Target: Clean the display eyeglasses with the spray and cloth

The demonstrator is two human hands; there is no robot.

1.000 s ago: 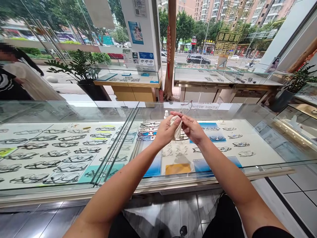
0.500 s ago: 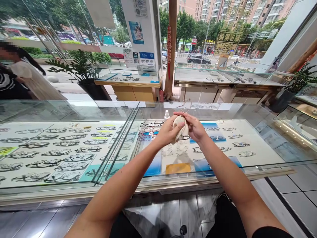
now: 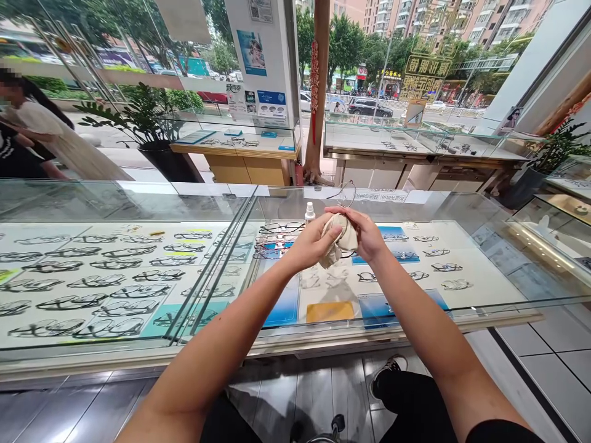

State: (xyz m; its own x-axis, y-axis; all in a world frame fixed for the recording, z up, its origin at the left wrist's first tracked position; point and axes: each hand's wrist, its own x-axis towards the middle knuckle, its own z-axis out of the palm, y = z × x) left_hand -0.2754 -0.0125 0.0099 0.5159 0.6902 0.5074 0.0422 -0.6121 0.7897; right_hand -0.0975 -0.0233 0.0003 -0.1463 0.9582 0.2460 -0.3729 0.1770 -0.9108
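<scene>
Our left hand (image 3: 308, 247) and right hand (image 3: 370, 239) clamp fingers on the cloth (image 3: 331, 255) — likely steadying the eyeglasses (image 3: 354, 193) poking beyond them.

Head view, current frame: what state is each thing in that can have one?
Cloth: bunched between both hands.
Held glasses: partly hidden by the hands and cloth, one rim exposed above them.
Left hand: fingers closed on the cloth.
Right hand: fingers curled around the cloth.
White bottle: upright.
Displayed glasses: folded, in rows.
Orange card: lying flat.
</scene>
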